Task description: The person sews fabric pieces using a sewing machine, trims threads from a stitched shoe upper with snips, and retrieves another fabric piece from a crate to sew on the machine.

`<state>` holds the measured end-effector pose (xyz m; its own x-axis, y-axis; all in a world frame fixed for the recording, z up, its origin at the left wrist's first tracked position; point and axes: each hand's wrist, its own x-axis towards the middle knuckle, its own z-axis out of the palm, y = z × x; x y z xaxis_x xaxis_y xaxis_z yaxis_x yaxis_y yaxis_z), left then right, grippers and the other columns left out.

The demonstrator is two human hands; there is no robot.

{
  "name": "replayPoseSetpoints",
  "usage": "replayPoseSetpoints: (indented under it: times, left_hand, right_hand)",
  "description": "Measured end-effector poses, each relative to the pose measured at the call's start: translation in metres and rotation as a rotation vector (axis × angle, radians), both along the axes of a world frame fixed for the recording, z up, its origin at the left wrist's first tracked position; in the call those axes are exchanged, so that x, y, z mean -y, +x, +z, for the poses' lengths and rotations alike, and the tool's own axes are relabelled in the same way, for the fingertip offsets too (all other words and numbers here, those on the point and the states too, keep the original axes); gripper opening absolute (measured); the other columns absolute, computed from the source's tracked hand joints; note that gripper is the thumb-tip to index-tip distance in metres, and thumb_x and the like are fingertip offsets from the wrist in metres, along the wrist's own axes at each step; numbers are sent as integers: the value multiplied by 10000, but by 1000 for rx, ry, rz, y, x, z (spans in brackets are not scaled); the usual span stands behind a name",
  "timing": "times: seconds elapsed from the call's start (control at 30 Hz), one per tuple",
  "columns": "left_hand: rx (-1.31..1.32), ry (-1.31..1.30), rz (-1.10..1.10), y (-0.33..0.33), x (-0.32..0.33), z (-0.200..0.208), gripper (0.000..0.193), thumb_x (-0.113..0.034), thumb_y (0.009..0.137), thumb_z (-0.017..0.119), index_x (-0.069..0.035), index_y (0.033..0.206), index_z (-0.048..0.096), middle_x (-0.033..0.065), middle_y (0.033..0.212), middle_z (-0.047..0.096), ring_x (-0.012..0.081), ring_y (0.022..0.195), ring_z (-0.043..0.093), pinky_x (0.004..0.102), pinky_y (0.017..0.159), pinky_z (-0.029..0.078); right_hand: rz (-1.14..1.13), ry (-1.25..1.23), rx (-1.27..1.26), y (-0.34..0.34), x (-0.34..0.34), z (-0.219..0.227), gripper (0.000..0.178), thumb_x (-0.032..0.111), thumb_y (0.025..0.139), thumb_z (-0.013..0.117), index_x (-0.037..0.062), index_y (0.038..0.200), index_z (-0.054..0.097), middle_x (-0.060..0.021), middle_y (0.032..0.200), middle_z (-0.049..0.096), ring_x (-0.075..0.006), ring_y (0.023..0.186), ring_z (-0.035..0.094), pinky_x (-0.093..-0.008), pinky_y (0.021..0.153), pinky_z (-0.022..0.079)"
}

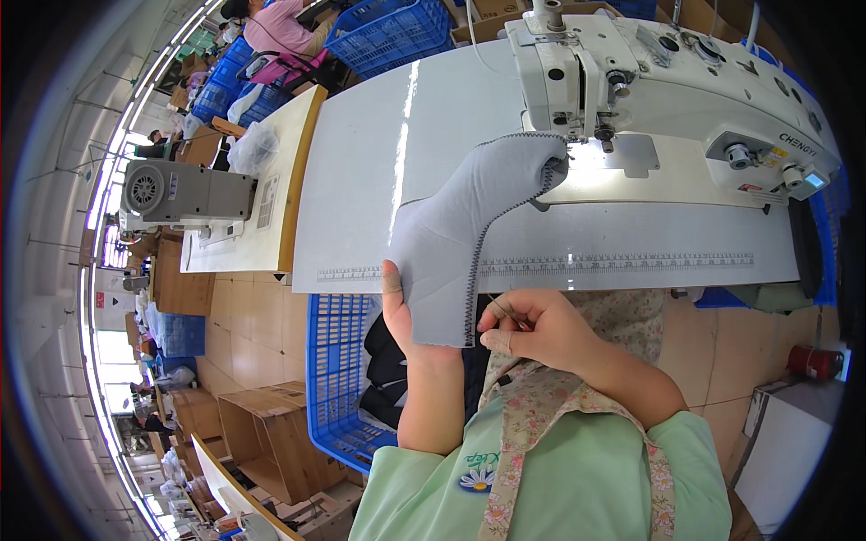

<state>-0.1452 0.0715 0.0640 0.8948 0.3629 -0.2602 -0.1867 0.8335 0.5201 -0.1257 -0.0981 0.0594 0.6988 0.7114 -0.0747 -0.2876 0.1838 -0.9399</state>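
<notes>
A pale grey fabric piece [442, 239], bent like a sock and edged with dark zigzag stitching, stretches from my left wrist to the needle area of the white sewing machine [622, 81]. My left hand [394, 302] holds it from beneath, thumb standing out at its left edge while the cloth hides the other fingers. The far end curls up beside the presser foot. Just right of the piece's near stitched corner, my right hand [532, 326] is closed in a pinch. Something thin and dark shows among its fingers, too small to name.
The grey sewing table [352, 198] has a ruler strip [622, 263] along its front edge. Below it stands a blue crate [338, 388] with dark items. Cardboard boxes [271, 433] and another sewing machine [185, 191] are at left. A person in pink [280, 27] sits beyond.
</notes>
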Motion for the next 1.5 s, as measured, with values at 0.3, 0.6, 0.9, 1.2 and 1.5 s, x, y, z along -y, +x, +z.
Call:
replayPoseSetpoints:
  times: [0.3, 0.6, 0.9, 1.2, 1.5]
  left_hand:
    - [26, -28, 13, 2, 1, -1, 528, -377, 979, 432, 9, 1339, 430, 165, 1331, 504, 315, 1207, 501, 451, 1024, 400]
    - [57, -61, -17, 0, -4, -6, 520, -370, 984, 420, 12, 1336, 430, 167, 1331, 504, 319, 1207, 501, 457, 1021, 402]
    - [51, -90, -22, -1, -6, -7, 521, -372, 990, 407, 16, 1337, 428, 169, 1328, 506, 323, 1201, 505, 449, 1021, 403]
    - [54, -104, -15, -2, -8, -8, 522, -368, 992, 407, 17, 1345, 420, 170, 1333, 502, 322, 1209, 500, 453, 1026, 398]
    - [21, -93, 28, 0, -7, -5, 518, -362, 993, 401, 12, 1352, 415, 167, 1349, 488, 322, 1226, 484, 453, 1041, 385]
  right_hand:
    - [19, 22, -47, -3, -5, -6, 123, 82, 856, 658, 15, 775, 595, 73, 632, 445, -14, 595, 380, -210, 523, 315]
    - [37, -7, -20, -3, -7, -9, 155, 86, 853, 649, 19, 739, 569, 66, 622, 437, -19, 588, 366, -217, 518, 308]
    - [-26, 5, -68, -4, -8, -6, 138, 70, 863, 638, 7, 758, 575, 66, 649, 474, -13, 617, 409, -210, 546, 350]
    - [11, 29, -95, -4, -7, -7, 84, 59, 874, 638, 5, 825, 595, 59, 708, 522, -12, 655, 449, -202, 575, 381]
    - [-51, 60, -65, -8, -6, -12, 83, 38, 849, 664, 1, 844, 591, 48, 727, 541, -14, 657, 449, -192, 587, 389]
